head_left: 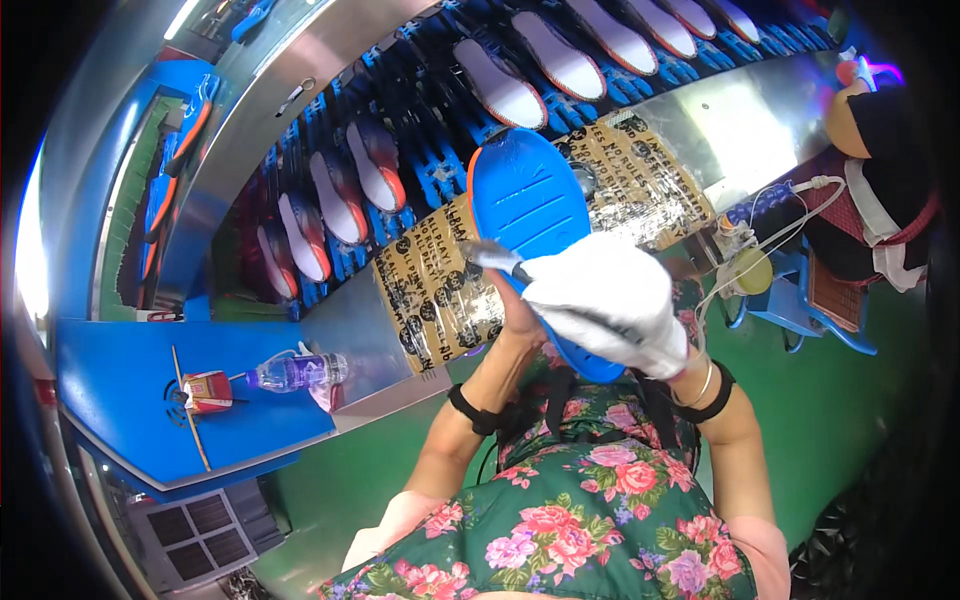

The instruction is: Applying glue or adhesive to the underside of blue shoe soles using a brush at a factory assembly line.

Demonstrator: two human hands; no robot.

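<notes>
A blue shoe sole [530,195] with an orange edge and grooves across its inside is held up in front of me, tilted over the bench edge. My left hand [518,312], bare, is closed round its left side from beneath; most of its fingers are hidden. My right hand [610,300], in a white glove with a dark streak, lies across the middle of the sole, fingers bent and closed. A small grey tip with a dark band [495,257] sticks out left of the glove; I cannot make out what it belongs to.
Behind a ledge with taped brown wrap [435,285] runs a rack of shoes with pale bottoms up [560,62] and blue soles. At left, a blue table [130,400] bears a bottle [295,372] and a red box [208,391]. Another person sits at right near a blue stool [790,310].
</notes>
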